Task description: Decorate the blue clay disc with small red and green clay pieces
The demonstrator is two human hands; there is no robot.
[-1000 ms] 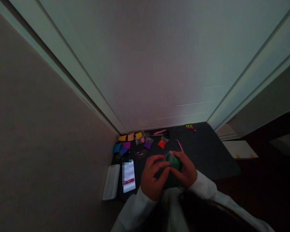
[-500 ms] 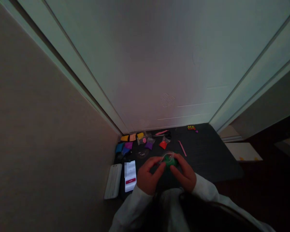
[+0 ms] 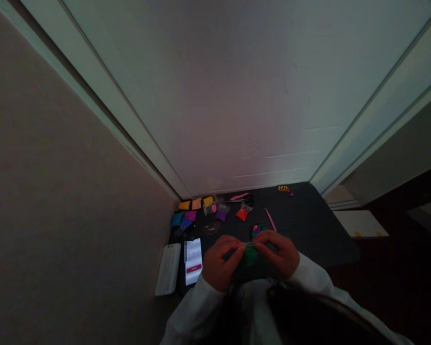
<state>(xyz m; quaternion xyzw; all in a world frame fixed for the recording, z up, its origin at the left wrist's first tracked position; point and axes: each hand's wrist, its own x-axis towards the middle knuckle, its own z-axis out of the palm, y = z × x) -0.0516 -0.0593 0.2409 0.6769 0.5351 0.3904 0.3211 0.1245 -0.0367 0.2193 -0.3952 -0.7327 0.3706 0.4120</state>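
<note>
Both hands pinch the top edge of a small clear bag with a green filling, which hangs below the fingertips. My left hand is closed on the bag's left side. On its right side, the thumb and fingers of my right hand are closed too. Just beyond the right fingers lies a small multicoloured piece in blue, pink and green, partly hidden by that hand. A pink stick-like tool rests past it. Farther back sits a clear bag with red filling.
A lit phone and a white case are left of my hands on the dark table. Colourful packets, a purple bag, scissors and a yellow-dotted piece lie toward the back. A white wall rises behind.
The green bag has tipped from lying across my fingers to hanging below them, its upper edge now pinched by both hands. The multicoloured piece behind has come into view.
</note>
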